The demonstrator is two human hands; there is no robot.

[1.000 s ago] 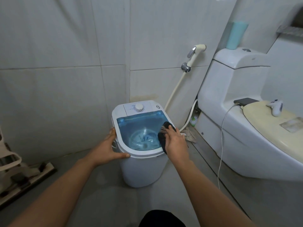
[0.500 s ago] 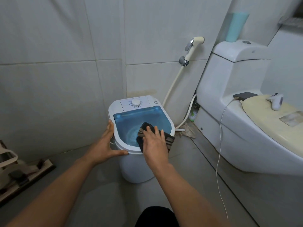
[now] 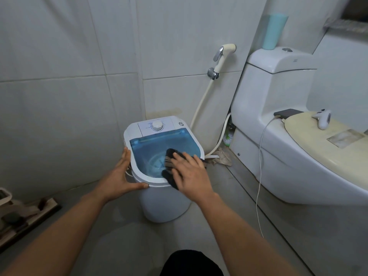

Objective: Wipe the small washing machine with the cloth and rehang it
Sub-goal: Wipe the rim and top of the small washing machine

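The small washing machine stands on the floor directly ahead of both hands, its lid running front to back; the right hand, fingers spread flat, presses the cloth on the near-right lid, while the left hand, open, braces the left rim.

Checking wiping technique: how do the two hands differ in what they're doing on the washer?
The right hand lies flat, pressing the dark cloth onto the translucent blue lid; the left hand holds nothing, bracing the small white washing machine at its rim. Both touch the machine's top.
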